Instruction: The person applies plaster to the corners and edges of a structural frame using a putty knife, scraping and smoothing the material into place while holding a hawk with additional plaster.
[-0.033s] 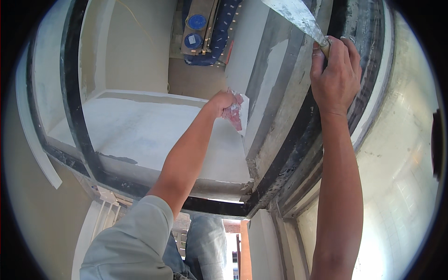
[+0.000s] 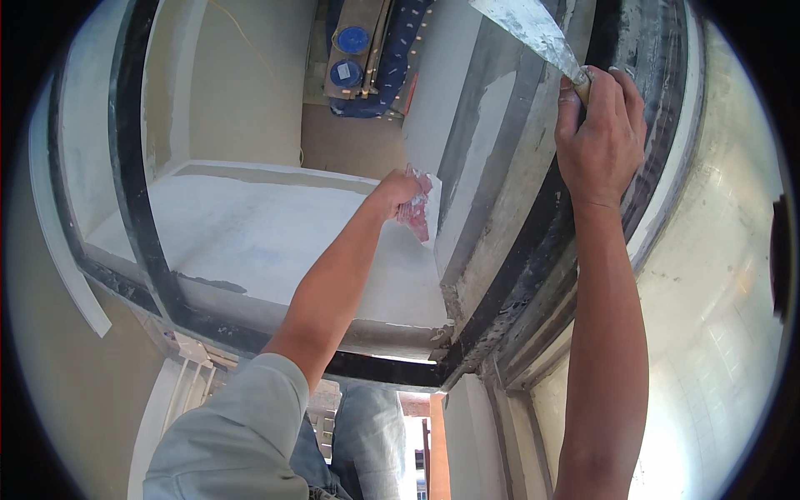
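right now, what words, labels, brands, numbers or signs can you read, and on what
No text can be read.
White label on the lower blue lid: too small to read.
Dark blue cloth: white marks, too small to make out.
Putty knife in the right grip: none visible.
Red-and-white tool in the left grip: none legible.

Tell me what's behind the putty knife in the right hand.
Behind the putty knife, grey wall surface shows alongside the blade. The patch directly behind the blade is covered, and the right hand hides most of the handle.
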`<action>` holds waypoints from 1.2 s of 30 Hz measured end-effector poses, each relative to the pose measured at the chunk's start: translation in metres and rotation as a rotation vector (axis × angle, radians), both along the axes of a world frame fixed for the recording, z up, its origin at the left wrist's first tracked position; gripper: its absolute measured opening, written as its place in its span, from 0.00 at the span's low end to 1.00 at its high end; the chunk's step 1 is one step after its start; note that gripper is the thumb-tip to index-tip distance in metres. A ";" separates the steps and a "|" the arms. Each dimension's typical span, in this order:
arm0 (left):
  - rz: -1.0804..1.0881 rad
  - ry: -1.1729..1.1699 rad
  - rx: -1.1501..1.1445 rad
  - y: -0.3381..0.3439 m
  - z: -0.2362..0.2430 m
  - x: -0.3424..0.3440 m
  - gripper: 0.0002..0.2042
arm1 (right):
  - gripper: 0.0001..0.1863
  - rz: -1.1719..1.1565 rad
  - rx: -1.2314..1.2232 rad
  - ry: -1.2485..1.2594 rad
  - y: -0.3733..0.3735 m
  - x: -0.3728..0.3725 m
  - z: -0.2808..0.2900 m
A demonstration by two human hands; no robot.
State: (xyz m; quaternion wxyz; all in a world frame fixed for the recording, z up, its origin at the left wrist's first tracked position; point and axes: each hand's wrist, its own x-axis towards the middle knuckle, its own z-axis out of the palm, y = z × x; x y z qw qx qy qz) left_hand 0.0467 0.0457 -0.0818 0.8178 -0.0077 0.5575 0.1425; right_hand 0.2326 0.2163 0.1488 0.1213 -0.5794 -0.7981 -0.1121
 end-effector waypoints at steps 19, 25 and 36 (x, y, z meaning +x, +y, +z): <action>-0.135 0.294 0.094 -0.070 -0.004 -0.001 0.09 | 0.13 0.018 0.031 -0.009 0.002 -0.004 0.000; -0.233 0.183 -0.133 -0.089 -0.047 0.040 0.10 | 0.13 0.019 0.022 0.002 0.001 -0.008 -0.003; 0.108 -0.058 -0.226 -0.070 -0.062 0.025 0.10 | 0.16 0.004 -0.005 0.013 -0.002 -0.011 0.000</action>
